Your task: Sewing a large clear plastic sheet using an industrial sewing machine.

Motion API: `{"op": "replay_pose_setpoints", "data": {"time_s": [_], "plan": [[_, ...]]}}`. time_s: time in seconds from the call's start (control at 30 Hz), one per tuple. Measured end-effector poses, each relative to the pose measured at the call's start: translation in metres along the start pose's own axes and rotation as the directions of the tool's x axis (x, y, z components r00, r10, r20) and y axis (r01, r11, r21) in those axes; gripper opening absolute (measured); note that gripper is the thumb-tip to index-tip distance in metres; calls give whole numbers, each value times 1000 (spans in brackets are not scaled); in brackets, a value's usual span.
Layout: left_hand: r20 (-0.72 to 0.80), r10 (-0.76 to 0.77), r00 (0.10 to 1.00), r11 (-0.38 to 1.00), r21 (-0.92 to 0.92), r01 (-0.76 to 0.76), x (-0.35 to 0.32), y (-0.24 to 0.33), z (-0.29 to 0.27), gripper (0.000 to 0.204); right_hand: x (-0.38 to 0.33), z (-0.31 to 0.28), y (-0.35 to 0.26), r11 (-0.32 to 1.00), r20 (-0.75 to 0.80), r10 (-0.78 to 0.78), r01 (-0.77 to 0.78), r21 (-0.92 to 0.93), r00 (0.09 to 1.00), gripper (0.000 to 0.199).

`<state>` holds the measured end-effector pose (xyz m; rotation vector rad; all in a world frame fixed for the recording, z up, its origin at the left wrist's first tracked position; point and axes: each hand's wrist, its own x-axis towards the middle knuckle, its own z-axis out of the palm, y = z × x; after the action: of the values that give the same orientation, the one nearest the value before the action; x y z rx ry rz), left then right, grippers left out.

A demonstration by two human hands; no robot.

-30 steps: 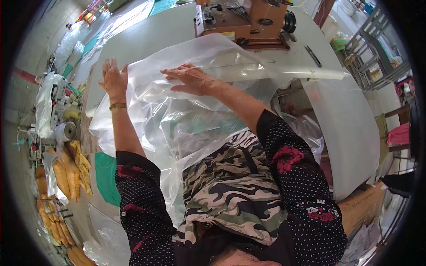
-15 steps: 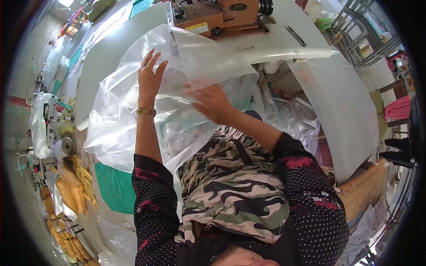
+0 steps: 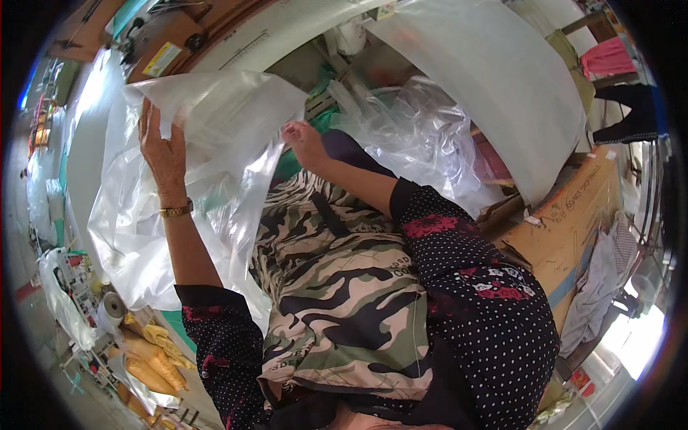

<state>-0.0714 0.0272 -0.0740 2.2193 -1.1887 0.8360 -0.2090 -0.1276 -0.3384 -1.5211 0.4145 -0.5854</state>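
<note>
A large clear plastic sheet hangs in loose folds over the table's near edge, beside my lap. My left hand, with a gold watch on the wrist, lies against the sheet's far left part; its fingers point up and the thumb stands apart. At the sheet's right edge, my right hand is closed, pinching the plastic between bent fingers. A camouflage apron covers my lap below both hands.
A brown sewing machine stands on the white table beyond my left hand. Crumpled clear plastic lies below the table at right, near a translucent hanging panel and a cardboard box. Yellow-brown bundles lie at lower left.
The view has swung to the right, so the sewing machine sits farther left. My right hand, blurred over the sheet before, now grips its right edge. That edge is lifted.
</note>
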Motion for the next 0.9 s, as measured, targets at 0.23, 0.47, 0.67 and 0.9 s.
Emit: {"op": "replay_pose_setpoints", "data": {"time_s": [0.23, 0.47, 0.67, 0.9], "plan": [[160, 4, 987, 999, -40, 3, 19, 35, 22, 42, -4, -29, -28, 948, 155, -117, 157, -276, 981, 19], [345, -111, 932, 990, -42, 134, 19, 6, 53, 48, -55, -72, -181, 796, 897, -77, -515, 318, 435, 22], [303, 161, 939, 976, 93, -197, 29, 34, 72, 59, -68, -200, -43, 963, 10, 234, -233, 136, 972, 26], [264, 141, 954, 987, 43, -158, 23, 32, 69, 52, -110, -387, 69, 217, -865, -297, -853, -474, 405, 43]]}}
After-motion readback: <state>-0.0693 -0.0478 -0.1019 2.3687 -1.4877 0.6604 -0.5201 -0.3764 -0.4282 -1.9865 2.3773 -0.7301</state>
